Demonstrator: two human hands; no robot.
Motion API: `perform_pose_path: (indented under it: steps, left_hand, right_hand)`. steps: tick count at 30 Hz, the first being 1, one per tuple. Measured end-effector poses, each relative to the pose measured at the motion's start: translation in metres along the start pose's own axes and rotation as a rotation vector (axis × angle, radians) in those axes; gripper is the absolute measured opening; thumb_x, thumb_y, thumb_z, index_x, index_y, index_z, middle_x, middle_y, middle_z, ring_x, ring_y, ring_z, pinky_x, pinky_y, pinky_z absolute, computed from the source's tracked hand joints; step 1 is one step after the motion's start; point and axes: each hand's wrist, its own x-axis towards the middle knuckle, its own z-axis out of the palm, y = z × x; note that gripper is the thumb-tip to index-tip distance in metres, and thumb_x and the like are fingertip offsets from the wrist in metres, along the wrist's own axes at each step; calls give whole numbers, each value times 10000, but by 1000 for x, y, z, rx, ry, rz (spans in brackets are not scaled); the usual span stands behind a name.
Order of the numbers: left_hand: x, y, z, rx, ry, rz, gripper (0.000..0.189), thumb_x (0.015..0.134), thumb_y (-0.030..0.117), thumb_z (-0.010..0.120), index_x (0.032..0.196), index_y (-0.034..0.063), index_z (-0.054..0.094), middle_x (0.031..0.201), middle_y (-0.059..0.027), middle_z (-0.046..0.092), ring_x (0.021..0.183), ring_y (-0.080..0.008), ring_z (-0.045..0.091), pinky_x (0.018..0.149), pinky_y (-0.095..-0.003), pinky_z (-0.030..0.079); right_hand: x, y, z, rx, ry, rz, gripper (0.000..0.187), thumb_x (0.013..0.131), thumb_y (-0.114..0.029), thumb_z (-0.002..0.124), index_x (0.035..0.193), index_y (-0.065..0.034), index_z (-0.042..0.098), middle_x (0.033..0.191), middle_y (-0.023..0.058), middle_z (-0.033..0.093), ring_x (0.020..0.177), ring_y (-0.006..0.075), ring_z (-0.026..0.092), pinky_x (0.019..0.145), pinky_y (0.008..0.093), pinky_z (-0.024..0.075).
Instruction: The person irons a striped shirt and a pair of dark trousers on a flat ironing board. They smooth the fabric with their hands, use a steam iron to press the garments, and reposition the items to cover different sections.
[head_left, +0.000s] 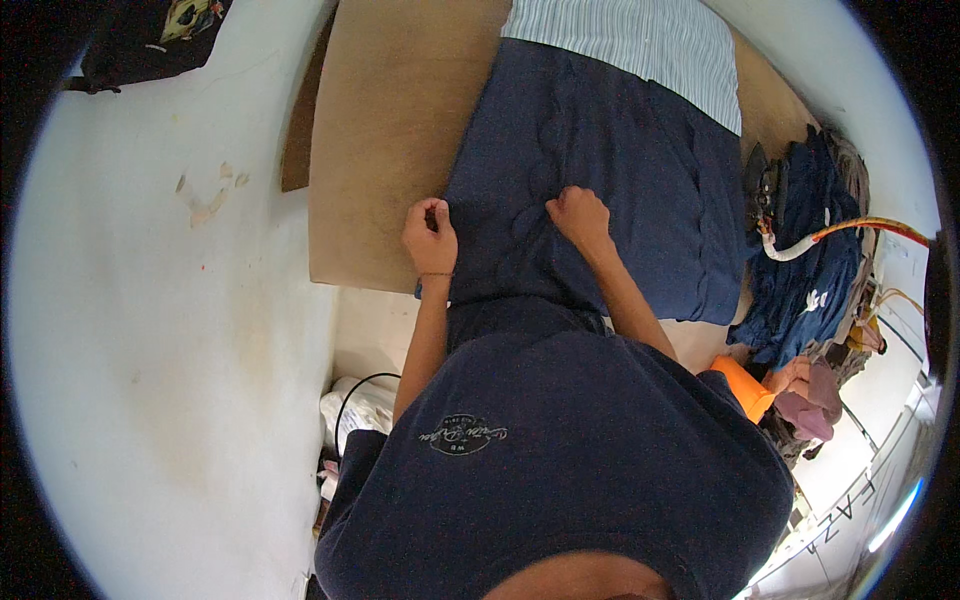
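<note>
A dark navy cloth (517, 142) lies spread over a tan-covered board (379, 142), its near end hanging against my body. At its left edge my left hand (430, 238) has thumb and fingers curled together, seemingly pinching the border. My right hand (581, 216) is closed in a loose fist on the middle of the cloth. Small folds run from its fingertips, which appear to grip the fabric, though they are partly hidden. Beyond the navy part lies a blue-and-white striped fabric (626, 45).
To the right stands an iron (762, 187) with a wrapped cord (862, 225), beside crumpled dark blue garments (814, 262). An orange container (742, 386) and mauve cloth (814, 405) are lower right. A stained white wall (150, 300) borders the left. A white plastic bag (360, 405) sits low left.
</note>
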Motion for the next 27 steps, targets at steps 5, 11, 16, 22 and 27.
perform_pose_path:
  steps: [5, 11, 16, 22, 27]
  left_hand:
    - [-4, 1, 3, 228, -54, 38, 210, 1032, 225, 590, 1095, 26, 611, 1018, -200, 703, 915, -424, 679, 775, -469, 540]
    - [-6, -2, 5, 209, -40, -25, 294, 1003, 272, 651, 1158, 22, 634, 1011, -217, 726, 908, -408, 710, 786, -465, 554]
    - [-7, 1, -5, 351, -118, -29, 329, 949, 320, 723, 1057, 10, 702, 957, -216, 739, 874, -393, 721, 768, -437, 567]
    - [-12, -12, -4, 346, -85, 11, 306, 954, 298, 717, 1004, -3, 704, 917, -218, 734, 840, -404, 712, 747, -450, 561]
    - [-12, -21, 0, 374, -94, 19, 272, 961, 262, 711, 981, -9, 695, 920, -216, 730, 831, -408, 707, 724, -458, 558]
  right_hand:
    - [44, -43, -66, -52, -123, -156, 339, 916, -370, 688, 1036, -55, 721, 1073, 190, 718, 1026, 365, 695, 841, 484, 561]
    - [213, -82, -107, -158, 327, -824, 301, 928, -116, 674, 1223, -173, 692, 1268, 62, 669, 1206, 322, 620, 949, 467, 556]
    - [306, -82, -113, -354, -7, -1001, 263, 882, -81, 703, 1141, -123, 686, 1193, 47, 677, 1170, 321, 629, 925, 447, 561]
    - [324, -88, -116, -446, -82, -1221, 176, 880, -60, 687, 1049, -69, 638, 1068, 54, 672, 1088, 315, 630, 929, 445, 538]
    - [321, -73, -113, -310, -67, -1198, 209, 875, -62, 692, 1075, -71, 636, 1024, 71, 667, 1125, 303, 594, 952, 438, 524]
